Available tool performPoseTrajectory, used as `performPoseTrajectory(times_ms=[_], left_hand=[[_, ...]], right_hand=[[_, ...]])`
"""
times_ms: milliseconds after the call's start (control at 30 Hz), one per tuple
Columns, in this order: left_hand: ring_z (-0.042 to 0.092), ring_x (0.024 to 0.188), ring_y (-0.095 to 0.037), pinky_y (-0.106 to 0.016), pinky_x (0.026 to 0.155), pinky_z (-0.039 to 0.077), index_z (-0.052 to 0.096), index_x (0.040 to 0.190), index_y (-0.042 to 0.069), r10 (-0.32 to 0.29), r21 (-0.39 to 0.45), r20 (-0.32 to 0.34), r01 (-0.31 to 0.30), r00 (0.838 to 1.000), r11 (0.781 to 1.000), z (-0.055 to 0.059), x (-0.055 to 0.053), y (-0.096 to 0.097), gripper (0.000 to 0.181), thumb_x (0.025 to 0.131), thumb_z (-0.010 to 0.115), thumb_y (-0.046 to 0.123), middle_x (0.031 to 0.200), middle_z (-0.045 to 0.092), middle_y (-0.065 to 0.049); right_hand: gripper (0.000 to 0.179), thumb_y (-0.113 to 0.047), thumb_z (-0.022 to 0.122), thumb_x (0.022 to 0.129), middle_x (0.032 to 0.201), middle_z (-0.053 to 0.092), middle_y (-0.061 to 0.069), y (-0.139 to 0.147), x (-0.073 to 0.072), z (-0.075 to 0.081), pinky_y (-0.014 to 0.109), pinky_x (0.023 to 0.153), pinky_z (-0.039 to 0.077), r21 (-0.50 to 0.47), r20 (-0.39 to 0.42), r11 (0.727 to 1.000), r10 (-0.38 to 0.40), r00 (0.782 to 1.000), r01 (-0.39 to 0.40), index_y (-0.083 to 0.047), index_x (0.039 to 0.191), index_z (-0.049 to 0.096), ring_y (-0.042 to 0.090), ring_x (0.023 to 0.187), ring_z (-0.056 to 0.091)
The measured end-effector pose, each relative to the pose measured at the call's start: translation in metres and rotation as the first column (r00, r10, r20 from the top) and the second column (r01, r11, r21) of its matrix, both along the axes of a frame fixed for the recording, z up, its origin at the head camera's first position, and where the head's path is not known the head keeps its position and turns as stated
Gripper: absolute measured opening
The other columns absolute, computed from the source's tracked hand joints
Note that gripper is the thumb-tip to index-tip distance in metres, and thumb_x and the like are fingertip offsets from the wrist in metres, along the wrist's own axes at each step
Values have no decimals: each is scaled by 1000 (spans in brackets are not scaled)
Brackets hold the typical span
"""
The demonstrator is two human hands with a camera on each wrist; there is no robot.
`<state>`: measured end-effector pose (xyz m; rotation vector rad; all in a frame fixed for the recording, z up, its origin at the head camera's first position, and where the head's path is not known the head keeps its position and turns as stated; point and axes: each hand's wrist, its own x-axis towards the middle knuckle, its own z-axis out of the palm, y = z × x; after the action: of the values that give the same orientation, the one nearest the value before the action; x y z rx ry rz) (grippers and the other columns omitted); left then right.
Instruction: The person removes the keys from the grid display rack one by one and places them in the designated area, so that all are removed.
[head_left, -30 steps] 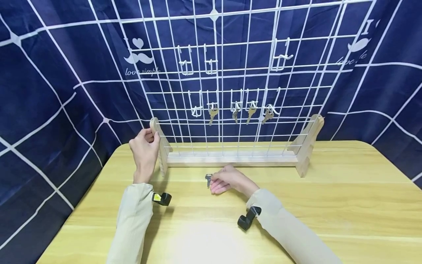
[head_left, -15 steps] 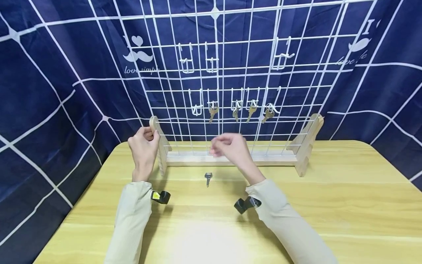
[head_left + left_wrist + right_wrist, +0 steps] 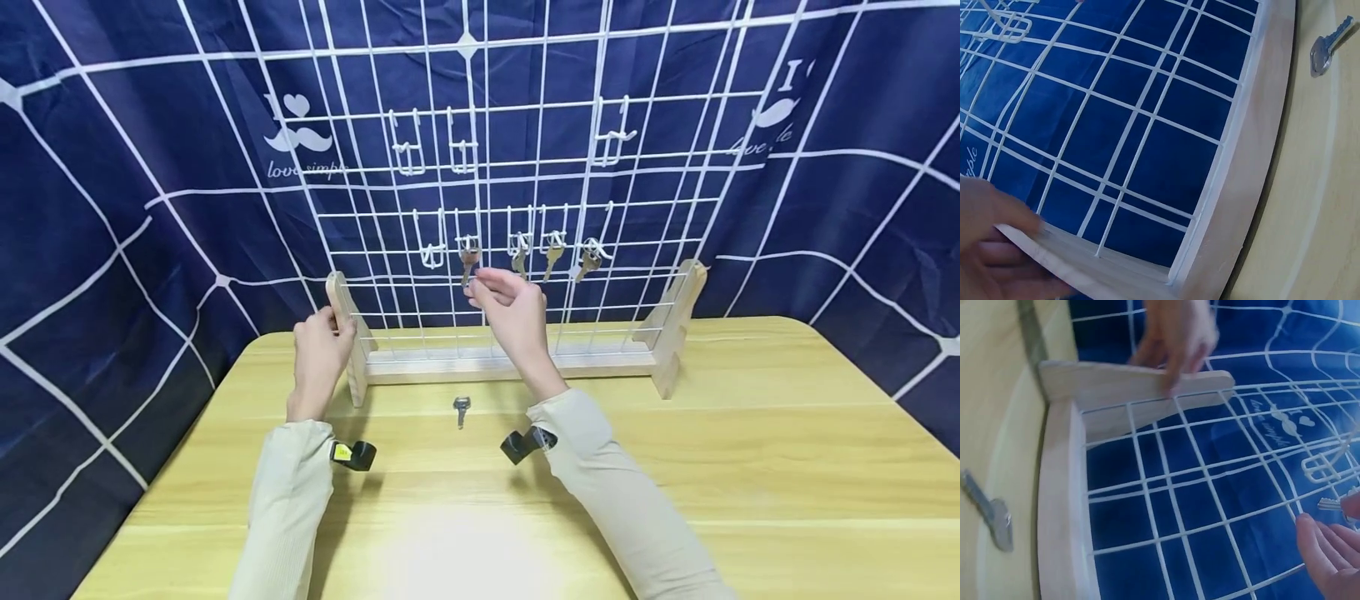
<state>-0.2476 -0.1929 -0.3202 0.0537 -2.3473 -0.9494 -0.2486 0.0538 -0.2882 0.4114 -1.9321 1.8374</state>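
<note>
My left hand (image 3: 321, 354) grips the upper end of the wooden side post (image 3: 341, 296) of a white wire grid rack (image 3: 420, 312). In the left wrist view, its fingers (image 3: 1004, 212) wrap the post's edge. My right hand (image 3: 517, 312) is raised before the grid, its fingertips at the lower end of a key (image 3: 469, 254) hanging on a hook. Its thumb and fingers stand slightly apart in the right wrist view, where the key's blade (image 3: 1329, 504) shows beside a fingertip; the key's head is hidden. Another key (image 3: 461, 410) lies on the table before the rack.
More keys hang to the right, among them a brass key (image 3: 553, 252) and a key at the end (image 3: 590, 254). Bare hooks include the lower-left hook (image 3: 432, 252) and an upper right hook (image 3: 613, 146). A dark blue curtain (image 3: 90, 250) encloses the wooden table (image 3: 750, 467).
My right hand has left the key on the table and risen to the hanging key. My left hand stays on the post. The head view has shifted slightly.
</note>
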Motion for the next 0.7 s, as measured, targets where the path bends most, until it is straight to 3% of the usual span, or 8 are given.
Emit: performPoseTrajectory(times_ms=[100,333,533,700], left_hand=[[65,94,-45,-52,80,53,63,99,-12,-37,-59,46,40,998,997,-4,-2,-2,24,90,59,9,97,67,-30],[66,90,-47,-53,76,53,61,96,-12,-56,-61,27,58,998,996,-10,-6,-4,22,92,57,9,93,67,-33],[66,84,-49,-54,70,53,60,93,-13,-44,-82,41,47,998,995,-10,-4,-3,23,92,56,9,87,66,-34],[67,80,-46,-52,65,54,61,90,-12,-55,-74,27,57,998,996,-9,-7,-2,22,92,56,9,82,66,-32]], right_hand=[[25,-1,64,90,100,70,25,-2,-3,3,30,75,57,-74,34,996,44,998,-42,9,113,65,29,85,71],[25,-3,63,91,104,68,26,-1,-8,4,31,78,57,-182,72,977,124,990,-109,10,113,64,24,86,72],[25,-4,63,92,103,70,23,-2,-9,6,29,76,57,-172,95,977,147,985,-129,8,114,64,9,78,70],[24,-2,63,91,100,71,19,-4,-10,9,24,69,56,-169,101,979,136,986,-117,7,113,64,8,73,68]])
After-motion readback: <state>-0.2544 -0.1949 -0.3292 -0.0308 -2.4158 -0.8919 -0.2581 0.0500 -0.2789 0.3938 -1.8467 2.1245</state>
